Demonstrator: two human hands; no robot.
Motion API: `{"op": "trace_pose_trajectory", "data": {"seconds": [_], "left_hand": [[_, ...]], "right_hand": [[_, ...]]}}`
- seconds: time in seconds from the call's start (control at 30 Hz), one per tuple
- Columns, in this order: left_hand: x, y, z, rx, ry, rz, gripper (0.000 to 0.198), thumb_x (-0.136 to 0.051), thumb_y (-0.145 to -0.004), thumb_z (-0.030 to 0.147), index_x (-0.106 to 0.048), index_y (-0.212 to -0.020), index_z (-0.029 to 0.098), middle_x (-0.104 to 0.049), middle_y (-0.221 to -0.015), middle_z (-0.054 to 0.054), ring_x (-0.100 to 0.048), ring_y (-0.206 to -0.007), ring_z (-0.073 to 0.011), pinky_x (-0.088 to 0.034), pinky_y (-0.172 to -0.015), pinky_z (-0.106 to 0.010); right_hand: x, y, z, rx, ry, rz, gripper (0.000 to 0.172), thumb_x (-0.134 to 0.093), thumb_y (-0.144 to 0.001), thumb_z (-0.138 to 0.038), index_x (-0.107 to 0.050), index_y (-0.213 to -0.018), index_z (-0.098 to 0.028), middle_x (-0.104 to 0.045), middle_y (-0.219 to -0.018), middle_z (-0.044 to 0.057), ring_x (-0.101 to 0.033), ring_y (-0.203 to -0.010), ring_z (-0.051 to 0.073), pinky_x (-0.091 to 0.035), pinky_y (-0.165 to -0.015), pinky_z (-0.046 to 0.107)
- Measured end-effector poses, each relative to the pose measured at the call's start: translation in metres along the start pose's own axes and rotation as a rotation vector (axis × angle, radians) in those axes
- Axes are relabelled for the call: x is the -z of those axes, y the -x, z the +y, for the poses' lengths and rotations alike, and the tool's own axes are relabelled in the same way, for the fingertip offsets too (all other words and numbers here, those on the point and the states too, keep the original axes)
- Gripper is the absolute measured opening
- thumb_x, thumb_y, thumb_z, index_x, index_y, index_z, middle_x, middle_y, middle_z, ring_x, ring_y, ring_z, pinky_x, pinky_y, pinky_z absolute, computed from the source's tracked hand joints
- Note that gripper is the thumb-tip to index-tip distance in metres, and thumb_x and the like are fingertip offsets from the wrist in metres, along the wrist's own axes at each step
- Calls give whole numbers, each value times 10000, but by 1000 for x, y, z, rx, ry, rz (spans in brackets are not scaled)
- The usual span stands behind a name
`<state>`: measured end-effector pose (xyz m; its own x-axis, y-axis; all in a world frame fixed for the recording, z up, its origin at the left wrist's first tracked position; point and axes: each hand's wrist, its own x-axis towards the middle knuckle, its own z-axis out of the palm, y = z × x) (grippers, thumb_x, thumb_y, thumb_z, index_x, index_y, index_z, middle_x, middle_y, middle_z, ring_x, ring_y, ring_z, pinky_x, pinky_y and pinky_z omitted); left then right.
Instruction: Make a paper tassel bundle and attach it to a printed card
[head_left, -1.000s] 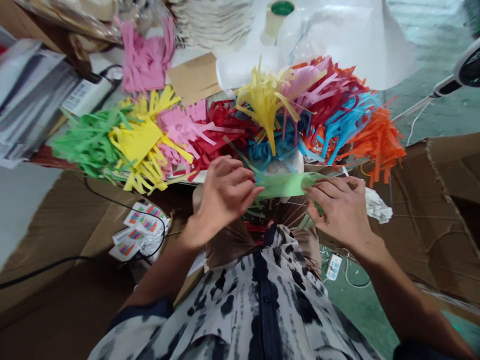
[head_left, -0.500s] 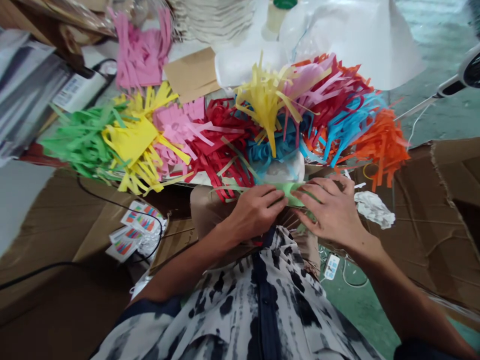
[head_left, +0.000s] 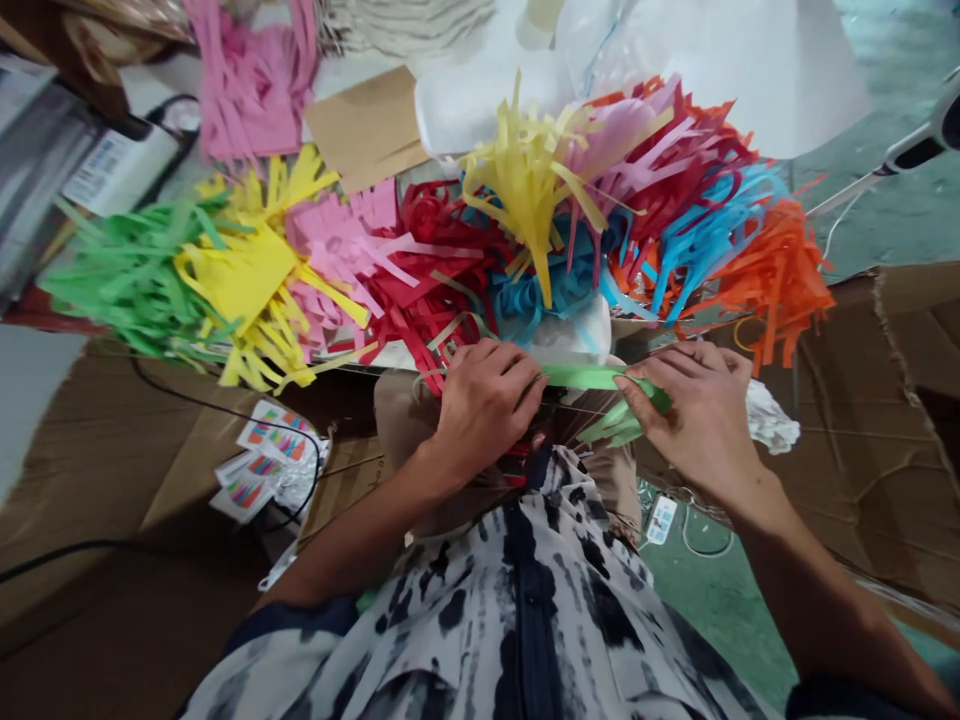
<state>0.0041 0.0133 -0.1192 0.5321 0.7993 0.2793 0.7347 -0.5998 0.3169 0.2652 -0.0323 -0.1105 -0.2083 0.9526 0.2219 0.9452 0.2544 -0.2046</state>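
Observation:
A light green tissue-paper tassel [head_left: 581, 377] is stretched between my hands at the table's near edge, its band taut. My left hand [head_left: 489, 395] is closed on its left end, fingers curled over it. On the other end, my right hand [head_left: 686, 400] pinches the paper between thumb and fingers. Loose green strips [head_left: 615, 425] hang below, beside my right hand. Just beyond lie a red fringed tassel [head_left: 427, 300], a blue one [head_left: 551, 295] and a pale yellow one [head_left: 529, 180].
Further fringes lie along the table: green [head_left: 139, 275], yellow [head_left: 251, 270], pink [head_left: 341, 255], bright blue [head_left: 712, 240] and orange [head_left: 780, 275]. Behind them are brown card [head_left: 367, 125] and a pink stack [head_left: 255, 90]. Printed cards [head_left: 259, 465] and a power strip [head_left: 661, 520] sit lower down.
My hands have moved apart, left hand leftward and right hand rightward, so more of the green paper shows between them. The view has shifted slightly.

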Motion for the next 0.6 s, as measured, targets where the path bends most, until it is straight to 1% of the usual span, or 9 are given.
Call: {"op": "trace_pose_trajectory", "data": {"seconds": [0.07, 0.23, 0.3, 0.4, 0.47, 0.5, 0.53, 0.6], "left_hand": [[-2, -1, 0, 24, -36, 4, 190, -619, -1046, 323, -709, -942, 192, -744, -1012, -67, -618, -979, -262, -439, -865, -443], [-4, -4, -1, 51, -31, -13, 147, -647, -1023, 314, -677, -963, 183, -729, -1050, -84, -611, -994, -271, -439, -884, -455], [-4, -5, -2, 48, -33, -23, 141, -643, -1022, 310, -669, -959, 187, -724, -1034, -86, -611, -992, -275, -440, -876, -455], [-3, -8, -2, 54, -49, -46, 142, -651, -1011, 309, -668, -935, 190, -718, -1002, -94, -614, -974, -286, -446, -846, -466], [-4, -9, -1, 62, -65, -37, 127, -659, -1007, 307, -684, -985, 184, -726, -1039, -104, -622, -989, -293, -460, -856, -483], [-4, -9, -1, 45, -75, -12, 129, -654, -1014, 297, -695, -1059, 184, -736, -1094, -106, -629, -1028, -295, -469, -894, -495], [-5, -9, 0, -1, -87, 20, 163, -639, -1029, 281, -694, -1155, 195, -744, -1164, -99, -635, -1082, -290, -471, -957, -507], [-7, -9, 3, -162, -109, 76, 235, -585, -1067, 237, -669, -1286, 255, -757, -1249, -42, -638, -1173, -254, -429, -1115, -520]], "right_hand": [[1, -3, -4, -6, 47, -9, 234, -589, -1053, -388, -737, -973, -224, -766, -949, 64, -639, -1105, 325, -324, -957, 501], [1, -6, -11, -27, 89, 19, 197, -624, -1001, -396, -758, -1003, -251, -736, -1257, 103, -593, -1209, 392, -347, -969, 550], [0, -7, -11, -37, 83, 15, 193, -630, -988, -389, -758, -997, -245, -731, -1272, 105, -581, -1242, 413, -353, -979, 566], [-4, -11, -9, -42, 81, 3, 192, -615, -983, -369, -747, -967, -230, -735, -1242, 118, -582, -1231, 423, -358, -976, 578], [-6, -14, -8, -37, 103, -8, 188, -616, -975, -368, -732, -944, -223, -733, -1225, 129, -581, -1218, 423, -364, -973, 581], [-7, -15, -9, -37, 120, -13, 183, -624, -967, -369, -725, -946, -219, -730, -1220, 135, -581, -1216, 423, -368, -975, 581], [-6, -15, -10, -44, 141, -16, 179, -632, -957, -371, -719, -960, -215, -726, -1221, 142, -582, -1217, 422, -373, -980, 581], [-5, -14, -13, -69, 187, 19, 187, -646, -938, -362, -711, -1022, -209, -715, -1253, 154, -582, -1237, 418, -376, -1009, 582]]}}
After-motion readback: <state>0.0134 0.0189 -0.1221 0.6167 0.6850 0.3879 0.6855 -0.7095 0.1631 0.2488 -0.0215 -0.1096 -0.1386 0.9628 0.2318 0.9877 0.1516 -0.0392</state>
